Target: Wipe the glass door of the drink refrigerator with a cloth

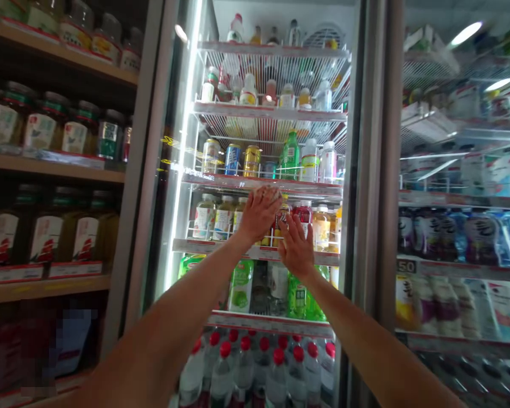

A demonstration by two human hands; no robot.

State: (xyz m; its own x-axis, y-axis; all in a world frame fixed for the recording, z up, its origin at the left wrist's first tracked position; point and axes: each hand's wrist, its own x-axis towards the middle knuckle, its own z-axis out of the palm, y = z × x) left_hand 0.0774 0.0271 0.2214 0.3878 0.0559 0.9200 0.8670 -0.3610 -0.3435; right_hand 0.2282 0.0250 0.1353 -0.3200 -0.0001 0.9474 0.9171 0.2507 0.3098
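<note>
My left hand (258, 218) reaches up in front of the lit drinks fridge. Its fingers press over a crumpled pale cloth (268, 194) at the height of the shelf edge below the cans. Lower and to the right, my right hand (296, 249) is spread flat with nothing in it, and appears to rest on the glass door (272, 141). Behind the hands stand juice bottles, among them a red bottle (302, 212) and a yellow one (322, 226). Part of the cloth is hidden under my left fingers.
Shelves of jars (45, 122) line the left side. A metal door frame (372, 170) divides this fridge from another (459, 226) on the right, with reflections on its glass. Green bottles (241, 286) and red-capped water bottles (244, 362) fill lower shelves.
</note>
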